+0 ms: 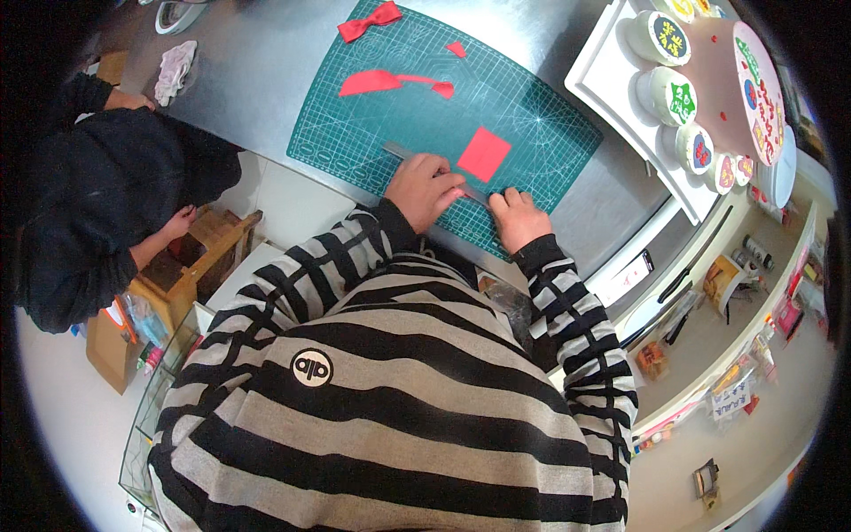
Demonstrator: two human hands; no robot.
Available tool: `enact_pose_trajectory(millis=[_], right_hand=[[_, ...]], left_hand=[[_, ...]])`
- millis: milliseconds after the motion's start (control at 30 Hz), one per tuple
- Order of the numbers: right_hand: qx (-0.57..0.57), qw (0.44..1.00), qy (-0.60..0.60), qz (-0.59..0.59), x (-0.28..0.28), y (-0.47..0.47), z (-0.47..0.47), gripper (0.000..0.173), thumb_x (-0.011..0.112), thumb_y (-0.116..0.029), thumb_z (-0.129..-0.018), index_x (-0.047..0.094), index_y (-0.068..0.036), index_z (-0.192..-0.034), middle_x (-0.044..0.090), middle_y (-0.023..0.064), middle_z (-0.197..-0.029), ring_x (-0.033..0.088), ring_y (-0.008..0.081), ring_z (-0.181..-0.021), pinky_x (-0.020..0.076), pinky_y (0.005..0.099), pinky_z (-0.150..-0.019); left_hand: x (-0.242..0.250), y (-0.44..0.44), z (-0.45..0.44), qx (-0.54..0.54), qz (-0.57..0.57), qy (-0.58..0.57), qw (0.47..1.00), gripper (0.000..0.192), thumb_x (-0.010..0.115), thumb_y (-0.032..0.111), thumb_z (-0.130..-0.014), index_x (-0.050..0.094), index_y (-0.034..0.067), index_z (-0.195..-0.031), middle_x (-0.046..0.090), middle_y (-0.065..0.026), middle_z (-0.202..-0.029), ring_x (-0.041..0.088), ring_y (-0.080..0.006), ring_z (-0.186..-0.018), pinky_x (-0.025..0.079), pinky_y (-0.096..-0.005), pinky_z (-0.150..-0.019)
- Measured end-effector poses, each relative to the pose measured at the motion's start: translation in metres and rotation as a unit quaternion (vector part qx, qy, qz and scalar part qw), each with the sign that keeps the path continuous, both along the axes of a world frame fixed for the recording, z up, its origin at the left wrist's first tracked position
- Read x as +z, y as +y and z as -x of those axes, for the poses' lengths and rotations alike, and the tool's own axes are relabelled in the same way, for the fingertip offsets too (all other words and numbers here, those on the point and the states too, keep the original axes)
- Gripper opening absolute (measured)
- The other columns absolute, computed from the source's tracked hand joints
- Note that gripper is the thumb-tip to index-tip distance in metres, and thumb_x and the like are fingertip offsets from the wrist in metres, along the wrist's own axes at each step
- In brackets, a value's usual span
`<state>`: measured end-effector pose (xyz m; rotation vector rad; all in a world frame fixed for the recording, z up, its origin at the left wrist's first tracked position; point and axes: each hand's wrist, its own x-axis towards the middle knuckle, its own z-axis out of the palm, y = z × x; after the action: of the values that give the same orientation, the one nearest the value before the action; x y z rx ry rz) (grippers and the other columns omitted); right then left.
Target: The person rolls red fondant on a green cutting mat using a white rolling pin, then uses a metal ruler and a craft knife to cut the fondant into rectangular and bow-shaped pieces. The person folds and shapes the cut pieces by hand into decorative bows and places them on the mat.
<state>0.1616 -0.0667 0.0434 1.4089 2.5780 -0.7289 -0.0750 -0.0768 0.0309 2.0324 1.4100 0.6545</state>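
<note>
A green cutting mat point(399, 123) with a printed grid lies before me on the metal table. My left hand point(423, 191) presses down on a thin metal ruler point(397, 150) near the mat's front edge, fingers bent. A narrow bit of red material shows by its fingertips. My right hand point(520, 218) is curled on the ruler's right end; its fingers hide that end. Just beyond the hands lies a flat red square point(485, 154). Farther up the mat are a rounded red piece point(372, 82), a small red scrap point(456, 49) and a red bow point(369, 21).
At right, a white board point(595, 50) carries several small decorated cakes point(677, 96) beside a large pink cake point(721, 80). A phone point(631, 274) and a long knife point(678, 282) lie below it. Another person point(106, 193) in dark clothes is at left, near a crumpled cloth point(175, 72).
</note>
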Motion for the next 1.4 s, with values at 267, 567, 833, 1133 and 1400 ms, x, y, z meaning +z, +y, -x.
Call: enact_pose_trajectory(millis=[267,567,833,1133,1400], right_hand=[[-0.216,0.906,0.288,0.224,0.015,0.01,0.055,0.025,0.054,-0.028,-0.102,0.063,-0.005,-0.108,0.066,0.0138,-0.088,0.064,0.0286,-0.08,0.0505,0.0389,-0.069],[-0.297,0.791,0.419,0.333,0.012,0.014,0.088,0.031,0.055,-0.027,-0.105,0.062,0.0,-0.118,0.064,-0.0005,-0.094,0.056,0.0091,-0.086,0.0471,0.0284,-0.079],[-0.366,0.909,0.138,0.143,0.017,-0.007,0.035,0.036,0.051,-0.03,-0.102,0.058,-0.006,-0.128,0.069,0.0254,-0.095,0.066,0.0435,-0.087,0.0513,0.0499,-0.075],[-0.423,0.892,-0.113,-0.114,-0.014,-0.024,0.004,0.059,0.061,-0.033,-0.095,0.044,-0.014,-0.148,0.062,0.0219,-0.1,0.059,0.0389,-0.094,0.0508,0.0481,-0.081],[-0.448,0.89,0.0,-0.083,-0.009,-0.019,-0.049,0.054,0.067,-0.048,-0.091,0.064,-0.007,-0.127,0.059,0.0188,-0.109,0.059,0.0352,-0.099,0.0499,0.0464,-0.084]], left_hand=[[0.041,0.009,0.033,0.249,0.13,-0.12,0.952,0.092,0.083,0.018,-0.078,0.03,-0.002,-0.15,0.047,-0.0219,-0.14,0.054,-0.0304,-0.12,0.051,-0.0392,-0.093],[-0.002,0.046,0.033,0.206,0.355,-0.442,0.797,0.026,0.061,0.013,-0.099,0.059,0.0,-0.12,0.069,-0.004,-0.095,0.06,-0.0071,-0.072,0.05,-0.0216,-0.062],[0.009,0.107,0.082,0.101,-0.001,0.053,0.993,0.027,0.062,0.016,-0.089,0.071,0.007,-0.112,0.069,-0.0099,-0.112,0.062,-0.0327,-0.11,0.049,-0.0454,-0.094],[-0.026,0.175,0.042,-0.149,-0.136,0.187,0.962,0.048,0.068,0.027,-0.087,0.055,0.01,-0.13,0.052,-0.0163,-0.139,0.05,-0.0365,-0.129,0.042,-0.0503,-0.106],[-0.023,0.141,0.118,-0.133,-0.205,0.166,0.955,0.022,0.071,0.01,-0.083,0.065,0.007,-0.104,0.064,-0.008,-0.108,0.059,-0.0291,-0.11,0.045,-0.0452,-0.101]])
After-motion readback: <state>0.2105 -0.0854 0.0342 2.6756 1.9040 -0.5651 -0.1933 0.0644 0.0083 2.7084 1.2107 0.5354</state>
